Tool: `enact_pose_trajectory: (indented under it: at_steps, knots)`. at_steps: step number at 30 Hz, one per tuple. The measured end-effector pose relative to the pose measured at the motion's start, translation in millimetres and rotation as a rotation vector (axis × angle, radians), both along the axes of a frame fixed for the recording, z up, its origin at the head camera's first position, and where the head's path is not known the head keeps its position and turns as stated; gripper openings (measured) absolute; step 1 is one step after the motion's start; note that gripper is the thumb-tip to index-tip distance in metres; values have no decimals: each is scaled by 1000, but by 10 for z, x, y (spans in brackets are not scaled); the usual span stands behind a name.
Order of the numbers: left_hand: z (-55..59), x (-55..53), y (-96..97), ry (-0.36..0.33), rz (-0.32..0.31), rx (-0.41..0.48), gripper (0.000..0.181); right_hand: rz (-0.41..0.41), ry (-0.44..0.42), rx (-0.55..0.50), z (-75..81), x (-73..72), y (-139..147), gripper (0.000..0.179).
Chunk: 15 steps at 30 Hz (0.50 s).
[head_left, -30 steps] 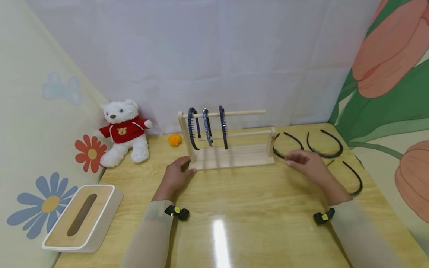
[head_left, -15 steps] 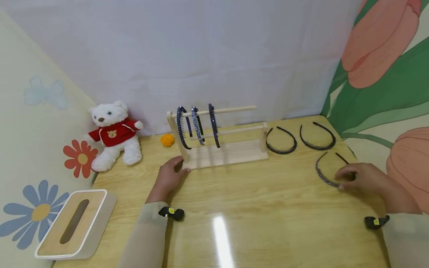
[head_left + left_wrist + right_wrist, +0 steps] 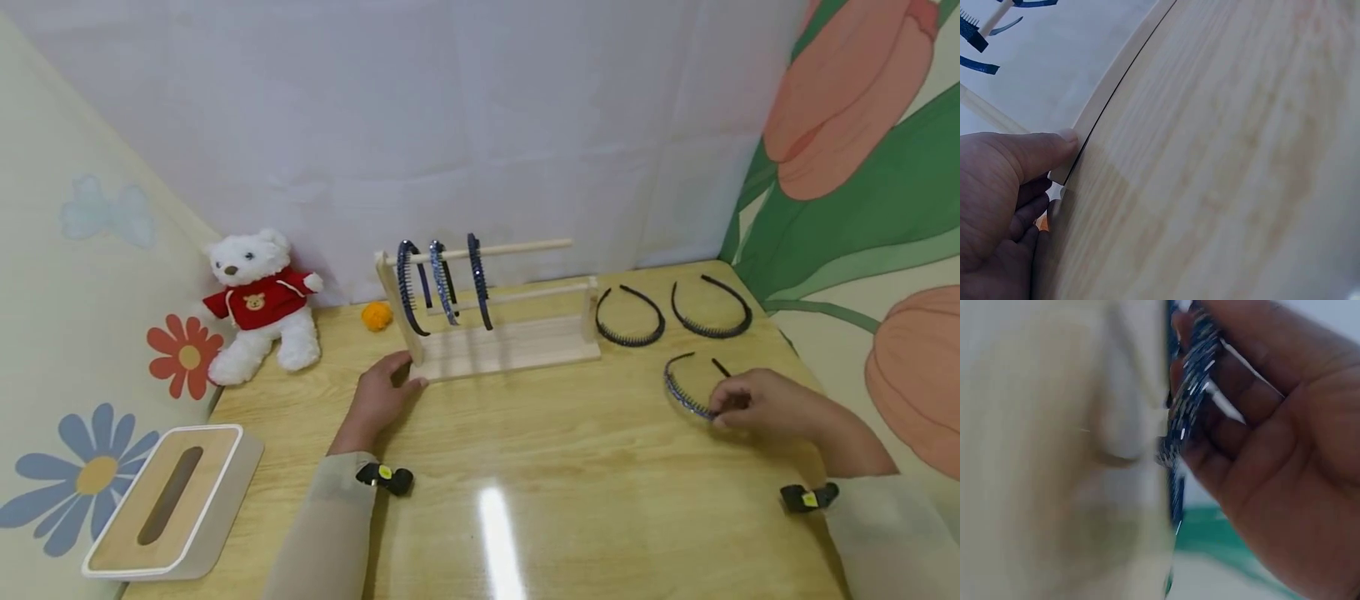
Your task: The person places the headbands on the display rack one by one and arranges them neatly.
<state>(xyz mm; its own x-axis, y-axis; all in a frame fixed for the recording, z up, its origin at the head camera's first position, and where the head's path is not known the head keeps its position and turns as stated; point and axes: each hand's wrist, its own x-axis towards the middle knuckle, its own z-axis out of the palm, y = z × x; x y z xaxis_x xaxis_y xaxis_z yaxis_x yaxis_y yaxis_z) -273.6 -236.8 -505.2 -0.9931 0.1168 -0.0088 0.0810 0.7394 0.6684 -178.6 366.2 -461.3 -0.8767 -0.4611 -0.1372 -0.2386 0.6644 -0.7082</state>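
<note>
My right hand [image 3: 768,408] pinches a dark glittery toothed headband [image 3: 682,393] by its curved front, at the right of the table. In the right wrist view the sparkling band [image 3: 1194,375] lies between thumb and fingers, partly covered by them. My left hand [image 3: 381,396] grips the left front corner of a wooden headband stand [image 3: 517,350]. Its thumb lies on the base edge [image 3: 1094,106] in the left wrist view, fingers curled behind. Three headbands hang on the stand's upper rod: a dark one [image 3: 407,287], a silvery-blue glitter one [image 3: 441,283] and another dark one [image 3: 477,279].
Two black headbands, one nearer the stand [image 3: 630,340] and one farther right [image 3: 712,332], lie on the table [image 3: 570,475]. A white teddy bear [image 3: 262,304], an orange pompom [image 3: 377,316] and a tissue box [image 3: 172,500] are at the left.
My right hand has gone from beside the stand to the right headband, taken hold of it and shifted it left. My left hand stays at the stand's corner.
</note>
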Motion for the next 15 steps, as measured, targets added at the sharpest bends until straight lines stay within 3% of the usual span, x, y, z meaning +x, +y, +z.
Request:
enact_pose_trajectory:
  at_steps: [4,7,10,13,15]
  knots:
    - [-25,9,-4,7,1,9,56,67,-11,-282,87,-119,-210,3]
    - [-40,15,-1,5,0,23,56,49,-12,-541,56,-182,-327,17]
    - [-36,14,0,-5,6,38,56,-12,-121,-900,53,-245,-470,29]
    - [-32,12,-7,1,7,41,56,-42,-282,-1286,115,-311,-613,35]
    - [-33,10,-15,2,3,43,56,-46,-336,-1455,185,-352,-698,36]
